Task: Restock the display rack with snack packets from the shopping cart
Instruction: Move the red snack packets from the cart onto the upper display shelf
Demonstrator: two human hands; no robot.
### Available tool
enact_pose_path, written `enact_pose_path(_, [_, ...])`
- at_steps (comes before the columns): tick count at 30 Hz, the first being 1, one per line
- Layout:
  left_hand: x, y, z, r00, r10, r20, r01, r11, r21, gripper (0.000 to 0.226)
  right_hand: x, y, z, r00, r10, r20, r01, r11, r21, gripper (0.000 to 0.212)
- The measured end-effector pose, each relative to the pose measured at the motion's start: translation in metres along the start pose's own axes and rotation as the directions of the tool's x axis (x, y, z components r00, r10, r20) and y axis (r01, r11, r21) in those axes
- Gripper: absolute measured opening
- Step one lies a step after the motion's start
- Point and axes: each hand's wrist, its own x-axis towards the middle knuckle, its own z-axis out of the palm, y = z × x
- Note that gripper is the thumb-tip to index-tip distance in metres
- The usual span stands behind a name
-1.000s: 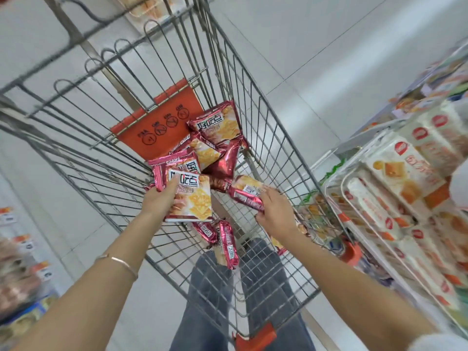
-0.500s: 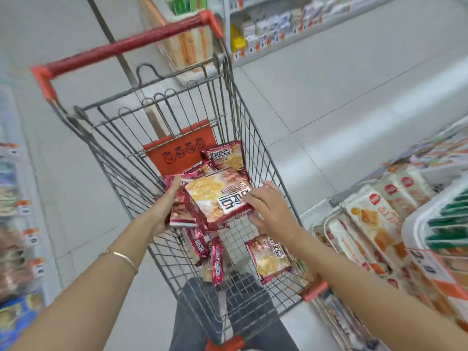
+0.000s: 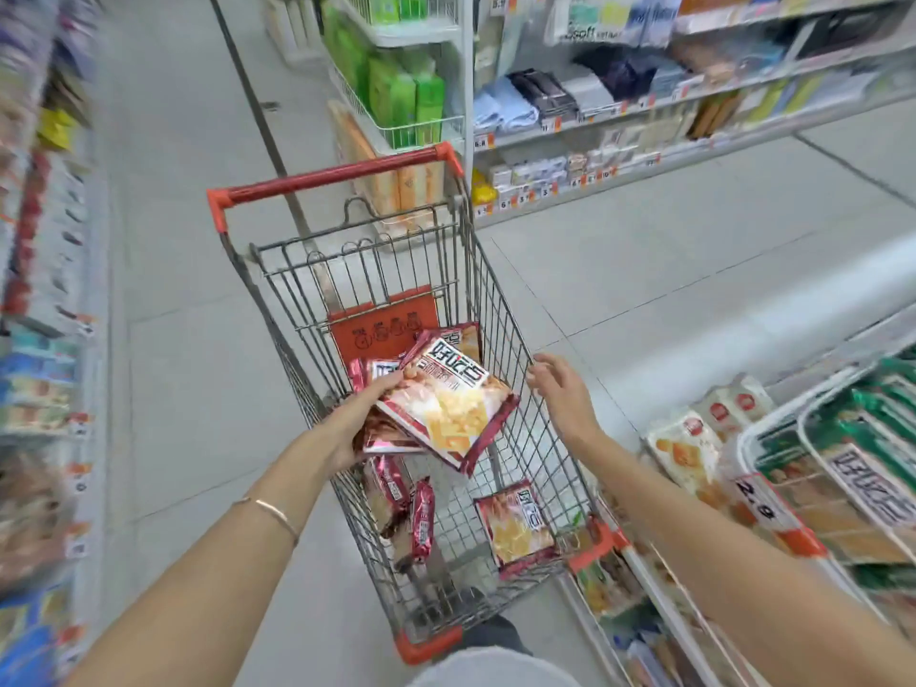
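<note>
My left hand [image 3: 359,421] grips a stack of red snack packets [image 3: 446,406] above the wire shopping cart [image 3: 500,309]. The top packet faces up and tilts down to the right. My right hand [image 3: 562,389] hovers with relaxed fingers over the cart's right rim, holding nothing. More red packets lie in the cart: one flat packet [image 3: 518,530] at the near right, two on edge [image 3: 406,508] at the near left, others at the far end by the orange flap [image 3: 381,324]. The display rack [image 3: 773,493] stands at the right with white and green packets.
A shelf unit [image 3: 644,131] with folded goods and price tags stands beyond the cart. A wire rack of green packs [image 3: 401,91] is at its end. Blurred shelves [image 3: 39,290] line the left. Grey floor tiles [image 3: 694,250] lie between cart and shelves.
My right hand let go of the packets and moved right to the cart's rim. My left hand keeps the stack, lifted slightly. The view has tilted up, showing more of the aisle.
</note>
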Motion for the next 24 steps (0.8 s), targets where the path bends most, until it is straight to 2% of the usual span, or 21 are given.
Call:
enact_pose_path(1, [-0.009, -0.004, -0.001, 0.999, 0.033, -0.030, -0.034, 0.999, -0.030, 0.048, -0.012, 0.000, -0.001, 0.980, 0.158, 0.119, -0.175, 0.974, 0.147, 0.051])
enact_pose_path(2, [-0.018, -0.007, -0.001, 0.997, 0.059, -0.045, -0.062, 0.997, -0.056, 0.047, -0.024, 0.000, 0.000, 0.933, 0.233, 0.274, -0.298, 0.927, 0.226, 0.070])
enact_pose_path(4, [-0.039, -0.013, 0.003, 0.996, 0.087, 0.000, -0.086, 0.995, -0.058, 0.047, -0.052, -0.013, 0.008, 0.838, 0.241, 0.490, -0.402, 0.879, 0.255, 0.090])
enact_pose_path(5, [-0.050, -0.015, 0.008, 0.995, 0.084, 0.053, -0.082, 0.996, -0.041, 0.046, -0.064, -0.022, 0.010, 0.813, 0.216, 0.541, -0.414, 0.868, 0.276, 0.088])
enact_pose_path(7, [-0.074, -0.017, 0.020, 0.982, 0.059, 0.177, -0.061, 0.998, 0.006, 0.043, -0.083, -0.044, 0.010, 0.818, 0.187, 0.544, -0.412, 0.850, 0.328, 0.069])
enact_pose_path(8, [-0.085, -0.016, 0.026, 0.971, 0.049, 0.235, -0.058, 0.998, 0.029, 0.041, -0.092, -0.052, 0.006, 0.835, 0.191, 0.516, -0.405, 0.848, 0.342, 0.064])
enact_pose_path(9, [-0.096, -0.014, 0.033, 0.958, 0.047, 0.284, -0.067, 0.996, 0.060, 0.040, -0.099, -0.056, 0.000, 0.855, 0.194, 0.481, -0.391, 0.850, 0.354, 0.067])
enact_pose_path(12, [-0.128, 0.001, 0.067, 0.927, 0.097, 0.363, -0.157, 0.978, 0.140, 0.056, -0.118, -0.060, -0.036, 0.911, 0.190, 0.365, -0.333, 0.861, 0.384, 0.101])
enact_pose_path(13, [-0.141, 0.007, 0.084, 0.920, 0.124, 0.371, -0.196, 0.967, 0.162, 0.062, -0.127, -0.064, -0.053, 0.930, 0.185, 0.316, -0.307, 0.865, 0.397, 0.102])
enact_pose_path(16, [-0.182, 0.032, 0.143, 0.884, 0.189, 0.427, -0.312, 0.920, 0.239, 0.064, -0.158, -0.089, -0.111, 0.976, 0.140, 0.166, -0.202, 0.868, 0.453, 0.080])
enact_pose_path(18, [-0.205, 0.053, 0.184, 0.843, 0.232, 0.486, -0.386, 0.889, 0.246, 0.051, -0.178, -0.106, -0.157, 0.995, 0.087, 0.058, -0.104, 0.878, 0.467, 0.087])
enact_pose_path(20, [-0.228, 0.076, 0.223, 0.781, 0.282, 0.557, -0.470, 0.853, 0.227, 0.058, -0.200, -0.122, -0.207, 0.998, 0.044, -0.053, -0.015, 0.891, 0.453, 0.100])
enact_pose_path(22, [-0.250, 0.097, 0.266, 0.724, 0.325, 0.609, -0.540, 0.816, 0.207, 0.064, -0.228, -0.136, -0.258, 0.989, -0.014, -0.148, 0.079, 0.895, 0.438, 0.092])
enact_pose_path(24, [-0.279, 0.112, 0.317, 0.668, 0.341, 0.661, -0.588, 0.787, 0.188, 0.040, -0.262, -0.149, -0.309, 0.972, -0.041, -0.232, 0.134, 0.906, 0.401, 0.091])
